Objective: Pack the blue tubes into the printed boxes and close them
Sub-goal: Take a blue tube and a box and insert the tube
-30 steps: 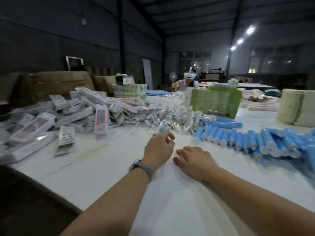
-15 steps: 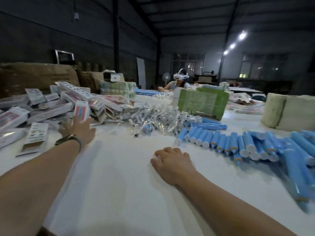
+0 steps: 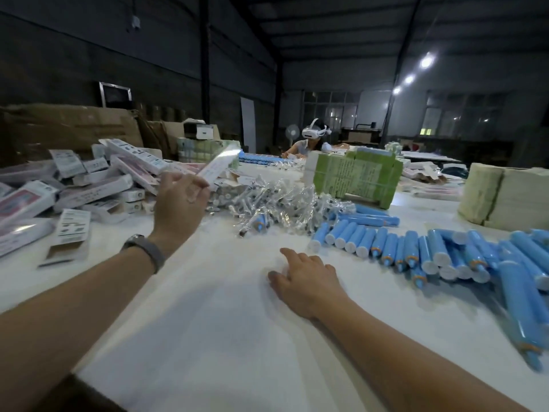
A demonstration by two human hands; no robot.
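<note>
Your left hand [image 3: 181, 200] is pinching printed box [image 3: 218, 166] by near end, lifting it above box pile [image 3: 89, 185]; thin card, likely light and crushable, so hold edges. Your right hand [image 3: 306, 281] is resting flat, fingers spread, on tabletop [image 3: 231, 337]. Blue tubes [image 3: 386, 245] are lying just right; likely smooth, slippery: grip mid-body.

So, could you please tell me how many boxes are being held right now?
1. The left hand holds one box up, above the far side of the table. The right hand rests on the table, holding nothing. The other boxes lie piled at left.
</note>
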